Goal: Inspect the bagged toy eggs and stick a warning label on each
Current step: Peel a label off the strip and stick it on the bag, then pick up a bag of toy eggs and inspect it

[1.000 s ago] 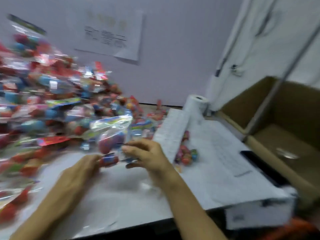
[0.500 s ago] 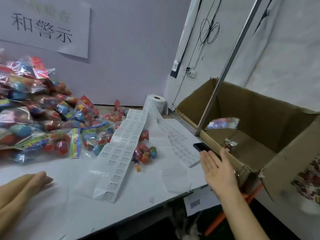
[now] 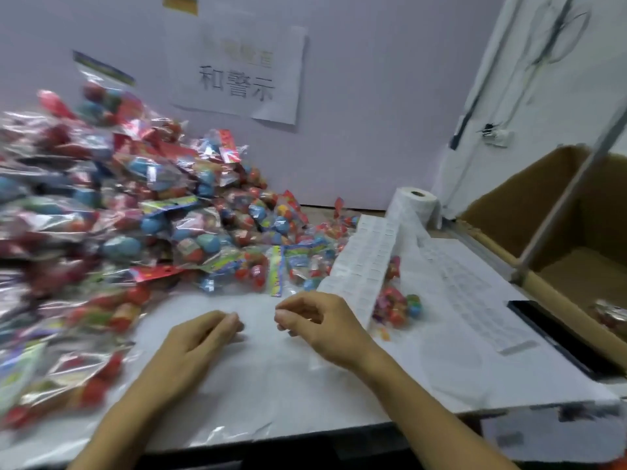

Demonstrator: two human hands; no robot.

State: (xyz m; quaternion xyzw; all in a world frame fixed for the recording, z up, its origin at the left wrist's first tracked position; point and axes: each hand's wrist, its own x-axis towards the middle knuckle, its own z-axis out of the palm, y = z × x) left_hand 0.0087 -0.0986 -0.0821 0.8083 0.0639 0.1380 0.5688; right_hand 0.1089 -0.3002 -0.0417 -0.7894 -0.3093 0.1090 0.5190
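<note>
both hands sit over the white table (image 3: 271, 395), a little apart, holding nothing that can be made out. the left hand (image 3: 200, 337) lies with fingers loosely curled, and the right hand (image 3: 319, 323) has its fingertips drawn together, though whether they pinch a label is too blurred to tell. the bags (image 3: 142, 215) of toy eggs lie heaped across the left and far side. the label strip (image 3: 366, 262) runs from its roll (image 3: 415, 205) at the far right toward the right hand. a box (image 3: 529, 212) stands open at the right, one bag (image 3: 612, 315) showing inside.
</note>
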